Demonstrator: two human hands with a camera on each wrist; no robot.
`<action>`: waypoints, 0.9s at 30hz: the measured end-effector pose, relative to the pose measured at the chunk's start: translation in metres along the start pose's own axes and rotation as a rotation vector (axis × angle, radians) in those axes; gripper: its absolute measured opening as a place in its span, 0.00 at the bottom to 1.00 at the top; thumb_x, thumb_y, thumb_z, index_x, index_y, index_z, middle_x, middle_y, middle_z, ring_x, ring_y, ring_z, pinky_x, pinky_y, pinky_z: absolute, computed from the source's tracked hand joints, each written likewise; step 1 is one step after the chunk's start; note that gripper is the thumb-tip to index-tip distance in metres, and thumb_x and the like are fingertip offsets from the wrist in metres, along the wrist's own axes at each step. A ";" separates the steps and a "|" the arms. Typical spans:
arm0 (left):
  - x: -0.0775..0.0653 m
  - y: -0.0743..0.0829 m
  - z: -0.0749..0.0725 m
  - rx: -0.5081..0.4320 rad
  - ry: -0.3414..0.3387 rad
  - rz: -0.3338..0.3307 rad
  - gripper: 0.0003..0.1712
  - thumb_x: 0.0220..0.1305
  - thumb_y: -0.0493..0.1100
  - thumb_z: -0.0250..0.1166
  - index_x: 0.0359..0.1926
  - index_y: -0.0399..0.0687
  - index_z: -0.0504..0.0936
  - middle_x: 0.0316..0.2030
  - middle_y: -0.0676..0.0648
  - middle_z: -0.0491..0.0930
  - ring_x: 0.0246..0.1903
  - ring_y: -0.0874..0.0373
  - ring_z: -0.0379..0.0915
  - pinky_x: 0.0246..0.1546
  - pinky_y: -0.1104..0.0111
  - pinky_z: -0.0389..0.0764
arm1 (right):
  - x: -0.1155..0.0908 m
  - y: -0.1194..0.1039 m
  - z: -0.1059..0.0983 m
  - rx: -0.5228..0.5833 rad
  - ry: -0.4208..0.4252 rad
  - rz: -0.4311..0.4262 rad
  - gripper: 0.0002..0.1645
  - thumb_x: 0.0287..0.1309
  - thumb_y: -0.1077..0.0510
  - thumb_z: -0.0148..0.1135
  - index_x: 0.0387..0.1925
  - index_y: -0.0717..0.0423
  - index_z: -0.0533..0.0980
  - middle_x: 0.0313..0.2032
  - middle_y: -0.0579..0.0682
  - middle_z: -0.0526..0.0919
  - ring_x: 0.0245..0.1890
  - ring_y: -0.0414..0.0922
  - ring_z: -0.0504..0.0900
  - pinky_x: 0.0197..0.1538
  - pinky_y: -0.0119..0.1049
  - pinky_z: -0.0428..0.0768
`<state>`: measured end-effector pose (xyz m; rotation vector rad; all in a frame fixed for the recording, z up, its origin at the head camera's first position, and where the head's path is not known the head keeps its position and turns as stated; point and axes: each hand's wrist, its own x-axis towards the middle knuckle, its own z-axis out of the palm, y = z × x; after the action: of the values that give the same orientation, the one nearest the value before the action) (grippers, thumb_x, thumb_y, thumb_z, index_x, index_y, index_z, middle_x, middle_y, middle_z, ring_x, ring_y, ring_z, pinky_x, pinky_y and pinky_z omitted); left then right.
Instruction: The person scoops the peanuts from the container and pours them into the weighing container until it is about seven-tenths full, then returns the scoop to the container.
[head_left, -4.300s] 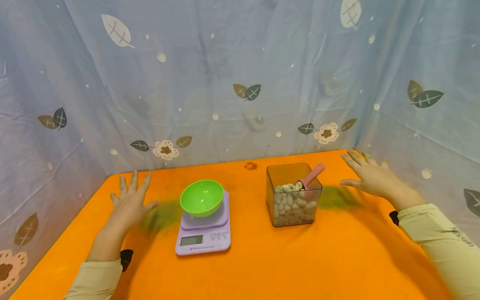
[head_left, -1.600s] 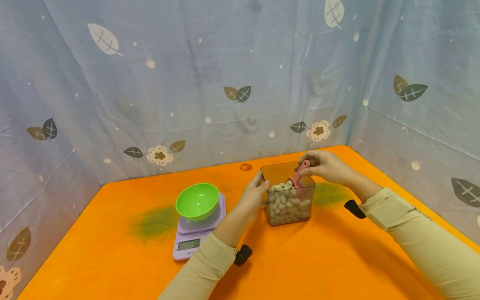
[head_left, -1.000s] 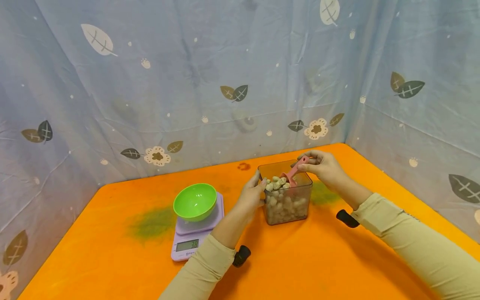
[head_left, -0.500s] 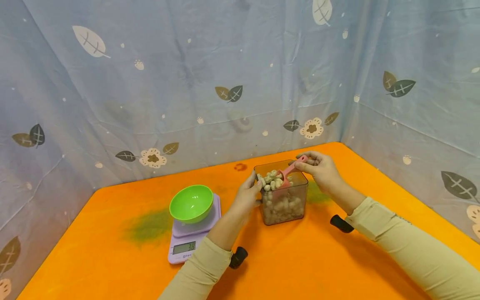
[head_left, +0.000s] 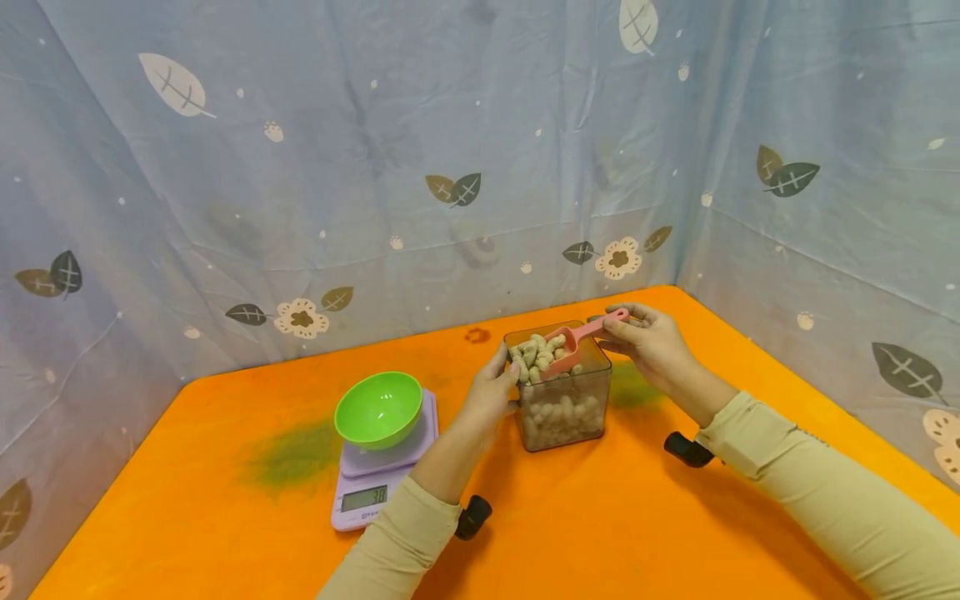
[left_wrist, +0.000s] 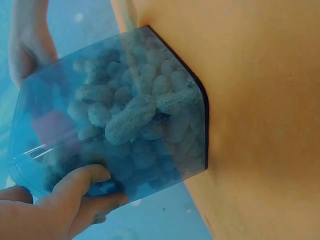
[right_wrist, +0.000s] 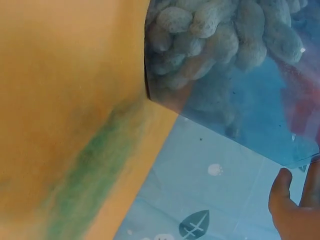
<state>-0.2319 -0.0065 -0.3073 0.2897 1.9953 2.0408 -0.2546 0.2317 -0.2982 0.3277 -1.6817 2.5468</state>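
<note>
My left hand (head_left: 487, 392) grips the left side of a clear, smoky square container (head_left: 566, 417) of unshelled peanuts (left_wrist: 131, 120), thumb at the rim and fingers along the wall. Between thumb and fingers my right hand (head_left: 651, 346) holds the handle of a pink scoop (head_left: 592, 328). The scoop's bowl lies tilted inside the container near the rim, against peanuts heaped toward the left wall. Through the wall, the left wrist view shows part of the pink scoop as a blurred patch. A bright green bowl (head_left: 378, 410) sits on a lilac kitchen scale (head_left: 405, 454) left of the container.
An orange cloth (head_left: 247, 533) with greenish patches covers the table. A pale blue curtain (head_left: 390, 192) printed with leaves and flowers encloses the back and sides. The left forearm passes over the scale's lower right corner.
Both hands came from apart at the sides to the container. The right hand took the scoop's handle and lowered it from steep to nearly level, while peanuts shifted toward the left wall.
</note>
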 end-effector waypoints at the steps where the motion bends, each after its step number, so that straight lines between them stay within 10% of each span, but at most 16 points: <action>1: 0.000 0.000 0.000 0.000 0.002 -0.001 0.33 0.79 0.43 0.42 0.77 0.47 0.40 0.76 0.38 0.36 0.73 0.38 0.36 0.66 0.40 0.56 | 0.000 0.000 0.000 0.008 -0.004 0.008 0.05 0.65 0.68 0.57 0.35 0.57 0.76 0.33 0.49 0.87 0.34 0.41 0.86 0.44 0.34 0.84; 27: 0.002 0.000 0.000 0.006 0.008 -0.004 0.33 0.79 0.43 0.42 0.77 0.47 0.40 0.75 0.37 0.38 0.72 0.38 0.39 0.66 0.41 0.58 | -0.004 -0.001 0.006 0.105 0.030 0.081 0.05 0.66 0.67 0.56 0.41 0.63 0.69 0.34 0.50 0.84 0.37 0.41 0.86 0.41 0.37 0.85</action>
<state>-0.2337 -0.0059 -0.3078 0.2786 2.0049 2.0371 -0.2498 0.2274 -0.2957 0.2313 -1.5866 2.6905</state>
